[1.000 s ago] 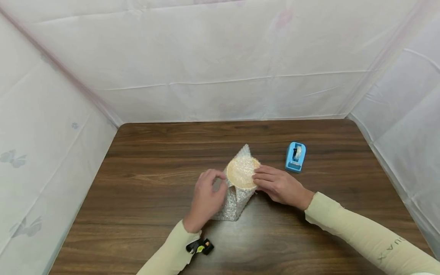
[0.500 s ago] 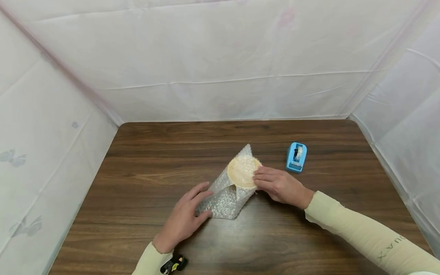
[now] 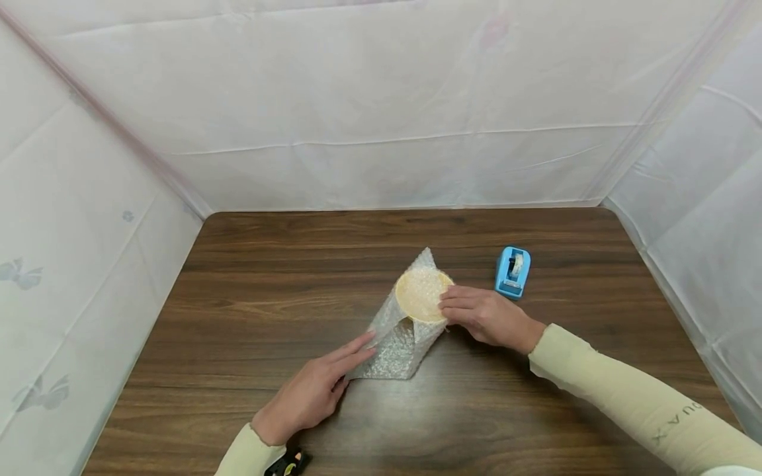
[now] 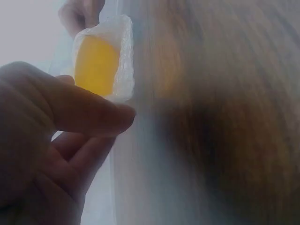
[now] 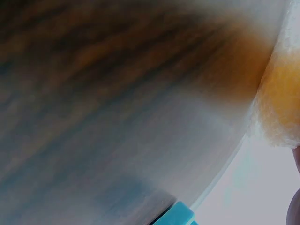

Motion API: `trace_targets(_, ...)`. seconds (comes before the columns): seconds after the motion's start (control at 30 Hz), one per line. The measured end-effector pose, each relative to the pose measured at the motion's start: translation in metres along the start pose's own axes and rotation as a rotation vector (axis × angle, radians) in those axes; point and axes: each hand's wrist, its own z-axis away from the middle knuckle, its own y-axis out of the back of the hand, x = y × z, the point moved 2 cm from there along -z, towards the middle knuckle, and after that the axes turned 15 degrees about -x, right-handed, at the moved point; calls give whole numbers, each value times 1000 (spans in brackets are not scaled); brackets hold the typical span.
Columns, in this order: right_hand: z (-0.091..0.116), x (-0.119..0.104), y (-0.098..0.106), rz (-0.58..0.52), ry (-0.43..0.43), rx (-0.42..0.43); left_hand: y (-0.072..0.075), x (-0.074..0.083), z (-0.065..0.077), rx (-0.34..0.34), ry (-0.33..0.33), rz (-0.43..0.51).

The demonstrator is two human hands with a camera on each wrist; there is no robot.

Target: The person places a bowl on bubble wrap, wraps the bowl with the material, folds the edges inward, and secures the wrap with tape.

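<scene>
A round yellow object (image 3: 424, 294), perhaps a cup, stands on the table with clear bubble wrap (image 3: 389, 354) around and over it. Its smooth yellow side (image 4: 96, 65) shows through the wrap's open side in the left wrist view; its exact kind is hidden. My right hand (image 3: 491, 318) holds the wrapped object at its right rim, fingers over the edge. At the lower left, my left hand (image 3: 312, 390) pinches the loose end of the wrap, fingers above and thumb lower. Only slivers of right-hand fingers (image 5: 294, 208) show in the right wrist view.
A blue tape dispenser (image 3: 512, 272) with a roll of tape stands behind the right hand. The brown wooden table (image 3: 268, 264) is bordered by white sheeting (image 3: 381, 165) at the back and both sides.
My left hand has left the object's rim and moved down and left to the wrap's loose end, which now lies drawn out leftward. The right hand keeps its place on the object.
</scene>
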Motion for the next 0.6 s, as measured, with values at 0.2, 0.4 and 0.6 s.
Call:
trace_targets(0.2, 1, 3, 0, -5, 3, -12, 2, 1, -2, 79, -77, -53)
trace_targets(0.4, 1, 4, 1, -3, 8, -17, 7, 0, -10, 181, -186, -144)
trace_targets(0.6, 3, 6, 1, -4, 24, -9, 13, 0, -14, 223, -249, -103)
